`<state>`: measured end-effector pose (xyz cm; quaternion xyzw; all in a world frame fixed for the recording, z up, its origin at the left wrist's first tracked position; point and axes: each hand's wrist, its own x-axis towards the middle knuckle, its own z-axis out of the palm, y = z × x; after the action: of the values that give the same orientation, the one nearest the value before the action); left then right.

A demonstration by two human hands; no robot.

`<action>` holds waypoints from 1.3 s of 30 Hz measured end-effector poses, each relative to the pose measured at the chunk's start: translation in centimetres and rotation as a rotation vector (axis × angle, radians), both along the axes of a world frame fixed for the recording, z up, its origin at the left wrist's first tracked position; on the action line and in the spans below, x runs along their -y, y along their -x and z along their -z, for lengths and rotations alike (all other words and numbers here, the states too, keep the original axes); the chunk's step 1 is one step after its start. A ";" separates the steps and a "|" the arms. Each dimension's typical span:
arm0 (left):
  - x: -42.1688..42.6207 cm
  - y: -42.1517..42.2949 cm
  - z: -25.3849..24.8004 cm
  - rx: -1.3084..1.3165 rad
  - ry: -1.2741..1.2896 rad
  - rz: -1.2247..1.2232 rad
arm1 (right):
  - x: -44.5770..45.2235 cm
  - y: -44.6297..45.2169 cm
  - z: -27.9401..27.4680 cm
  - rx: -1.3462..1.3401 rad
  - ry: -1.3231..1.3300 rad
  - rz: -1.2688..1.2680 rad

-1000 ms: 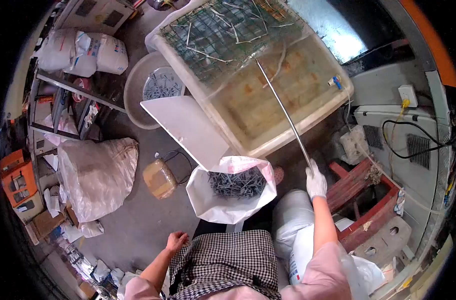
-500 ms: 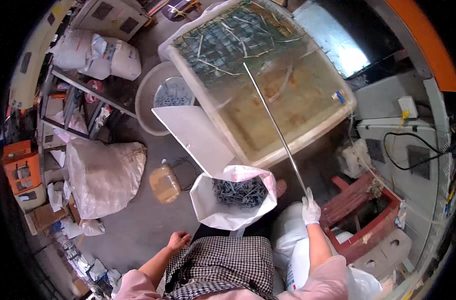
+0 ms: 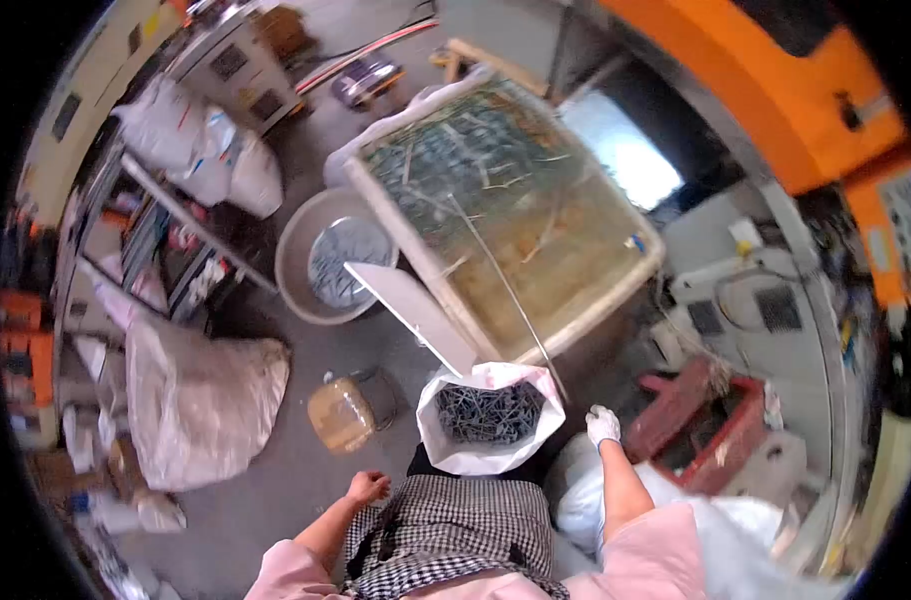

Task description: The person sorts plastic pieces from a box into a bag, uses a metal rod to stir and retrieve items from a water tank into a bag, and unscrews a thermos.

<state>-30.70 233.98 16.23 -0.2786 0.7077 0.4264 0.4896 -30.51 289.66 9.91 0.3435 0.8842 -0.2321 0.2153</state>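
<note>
My right hand (image 3: 603, 425), in a white glove, is just beyond the near end of a long thin metal rod (image 3: 505, 280), with a small gap between them. Its fingers are loosely bent and apart, and nothing shows in them. The rod lies across the rim of a large water-filled tub (image 3: 585, 317), its far end over the water. My bare left hand (image 3: 368, 487) hangs beside the checked apron (image 3: 455, 520), fingers loosely curled around nothing. Between my hands stands a white sack (image 3: 445, 455), its mouth spread, holding many small dark grey pieces (image 3: 487, 412).
A white board (image 3: 415, 315) leans against the tub. Left of it stands a round basin (image 3: 300, 300) with grey pieces in water. A tan jug (image 3: 341, 415) and a large plastic bag (image 3: 210, 405) are on the floor. A red metal frame (image 3: 720, 440) stands at right.
My right hand has let go of the rod and drawn back from its end. The rod now rests on the tub rim. The view has shifted; my left hand stays beside the apron.
</note>
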 end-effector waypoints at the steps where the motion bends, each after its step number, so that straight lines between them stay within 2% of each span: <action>1: 1.8 0.7 0.2 -0.005 -0.029 0.059 | 1.4 -1.4 -1.8 -0.005 -0.029 0.059; 3: 5.4 3.8 0.4 -0.093 -0.146 0.084 | 5.0 -3.9 -5.7 -0.289 0.056 0.277; 4: 6.6 5.7 -1.1 -0.155 -0.210 0.068 | 6.9 -5.2 -6.0 -0.260 0.129 0.411; 5: 9.5 7.4 0.2 -0.217 -0.167 0.166 | 8.9 -6.3 -6.2 -0.248 0.208 0.548; 6: 10.3 8.8 -2.0 -0.224 -0.157 -0.012 | 11.5 -7.9 -7.5 -0.327 0.129 0.509; 7: 13.5 10.3 -0.8 -0.288 -0.245 0.056 | 14.2 -8.8 -8.6 -0.389 0.051 0.459; 8: 16.6 12.2 0.5 -0.346 -0.168 0.295 | 16.7 -9.2 -11.4 -0.327 0.021 0.391; 9: 17.8 13.6 0.8 -0.273 -0.021 0.279 | 18.9 -9.7 -14.3 -0.260 -0.004 0.318; 11: 19.3 16.1 0.6 -0.140 0.214 0.222 | 22.8 -12.1 -14.0 -0.329 -0.017 0.348; 12: 18.9 16.8 0.2 -0.116 0.245 0.191 | 24.4 -12.8 -14.5 -0.322 0.009 0.370; 14: 17.1 17.2 -0.3 -0.123 0.207 0.138 | 27.2 -14.4 -15.5 -0.397 0.030 0.406; 15: 16.0 16.8 -0.5 -0.153 0.160 0.131 | 28.2 -14.7 -17.8 -0.314 0.072 0.446; 17: 13.0 14.6 -1.8 -0.268 0.013 0.188 | 30.0 -15.7 -19.4 -0.431 0.086 0.448; 18: 10.8 12.9 -3.7 -0.339 -0.061 0.226 | 30.9 -16.1 -18.4 -0.424 0.149 0.509; 19: 9.5 11.9 -3.4 -0.422 -0.182 0.375 | 31.5 -16.0 -20.6 -0.371 0.367 0.601; 20: 9.2 10.5 -3.2 -0.502 -0.289 0.509 | 32.7 -16.2 -19.7 -0.485 0.407 0.582; 21: 6.4 8.0 -8.6 -0.626 -0.195 0.692 | 34.1 -16.2 -18.3 -0.591 0.459 0.554; 22: 4.5 6.0 -10.8 -0.684 -0.206 0.708 | 35.7 -15.6 -18.2 -0.767 0.747 0.596; 23: 3.5 3.2 -13.4 -0.601 -0.435 0.495 | 37.9 -15.5 -18.3 -0.872 1.077 0.681; 24: 3.6 1.3 -13.8 -0.579 -0.452 0.458 | 40.2 -15.3 -19.8 -0.931 1.408 0.787; 25: 3.4 -0.9 -15.7 -0.452 -0.605 0.261 | 42.5 -14.5 -24.8 -0.906 1.759 0.968; 26: 3.9 -2.6 -17.8 -0.443 -0.628 0.221 | 44.9 -14.3 -26.2 -0.878 1.916 0.921; 27: 5.1 -3.5 -15.5 -0.724 -0.616 0.327 | 47.3 -14.2 -27.1 -0.845 2.069 0.882; 28: 5.9 -4.5 -17.8 -0.931 -0.652 0.352 | 49.8 -14.1 -27.9 -0.754 2.070 0.853; 29: 7.5 -5.2 -18.2 -0.864 -0.558 0.295 | 51.8 -14.2 -28.7 -0.652 2.093 0.824; 31: 11.1 -6.1 -19.9 -0.927 -0.392 0.272 | 55.6 -14.3 -29.9 -0.607 2.033 0.864; 32: 13.1 -6.6 -20.4 -0.930 -0.357 0.223 | 56.8 -14.4 -29.9 -0.522 2.118 0.835; 34: 16.5 -7.5 -20.8 -1.084 -0.258 0.206 | 59.7 -14.1 -29.8 -0.402 2.120 0.776; 39: 23.6 -8.4 -19.4 -0.990 -0.161 0.050 | 66.2 -13.1 -28.1 -0.242 2.164 0.612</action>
<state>-22.28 210.40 35.62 0.0126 0.8264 0.5489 0.1252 -17.39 223.47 37.98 0.1541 0.1124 -0.9501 0.2467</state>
